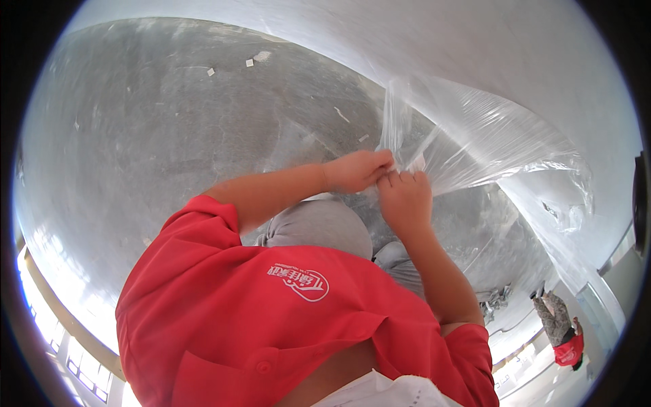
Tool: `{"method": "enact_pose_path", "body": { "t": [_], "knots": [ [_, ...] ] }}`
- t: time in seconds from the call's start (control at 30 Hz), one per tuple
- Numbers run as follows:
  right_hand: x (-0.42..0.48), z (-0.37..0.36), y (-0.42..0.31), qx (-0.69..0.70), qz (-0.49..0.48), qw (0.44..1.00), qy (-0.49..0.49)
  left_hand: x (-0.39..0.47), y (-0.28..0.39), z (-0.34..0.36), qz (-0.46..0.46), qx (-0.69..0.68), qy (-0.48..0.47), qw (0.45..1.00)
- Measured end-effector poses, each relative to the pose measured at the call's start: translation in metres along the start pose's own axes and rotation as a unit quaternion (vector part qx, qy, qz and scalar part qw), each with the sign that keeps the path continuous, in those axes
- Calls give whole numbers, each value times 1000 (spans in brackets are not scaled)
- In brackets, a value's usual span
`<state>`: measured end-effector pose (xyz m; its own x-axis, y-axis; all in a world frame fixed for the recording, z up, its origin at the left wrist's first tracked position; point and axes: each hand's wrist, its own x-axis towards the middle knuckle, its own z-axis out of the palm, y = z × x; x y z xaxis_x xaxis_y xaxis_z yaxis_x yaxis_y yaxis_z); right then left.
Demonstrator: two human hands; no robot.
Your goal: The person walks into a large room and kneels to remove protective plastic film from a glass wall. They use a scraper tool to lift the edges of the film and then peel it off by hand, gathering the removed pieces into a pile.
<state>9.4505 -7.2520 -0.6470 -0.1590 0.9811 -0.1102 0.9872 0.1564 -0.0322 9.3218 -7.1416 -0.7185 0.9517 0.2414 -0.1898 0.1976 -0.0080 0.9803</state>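
Note:
A sheet of clear plastic film (473,137) stretches from the lower part of the white wall (549,56) to my two hands. My left hand (358,170) pinches its gathered edge between thumb and fingers. Right beside it, my right hand (406,198) has its fingers curled over the same bunched film. The fingertips of both hands almost meet. Taut creases fan out from my grip, and the film hangs loose and crumpled further right along the wall. Below my forearms show my bent knees in grey trousers (320,226). My fingertips are partly hidden.
The grey concrete floor (203,132) carries small scraps and two pale square pieces, one of them a small chip (249,63). Crumpled debris (494,301) lies at the right. Beyond it stands another person (559,325) in a red top. Bright windows (86,369) show at lower left.

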Motion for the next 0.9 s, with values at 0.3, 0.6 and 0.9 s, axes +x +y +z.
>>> {"method": "enact_pose_path", "body": {
  "t": [0.3, 0.6, 0.9],
  "knots": [
    [-33, -27, -4, 68, 34, 997, -10, 26, -5, -8, -164, -408, 161, 884],
    [-22, -40, -5, 193, 94, 976, 37, 122, 9, -19, -288, -418, 254, 823],
    [-15, -61, 32, 179, 119, 966, 145, 134, -105, 16, -89, -63, 179, 978]
  ]
}}
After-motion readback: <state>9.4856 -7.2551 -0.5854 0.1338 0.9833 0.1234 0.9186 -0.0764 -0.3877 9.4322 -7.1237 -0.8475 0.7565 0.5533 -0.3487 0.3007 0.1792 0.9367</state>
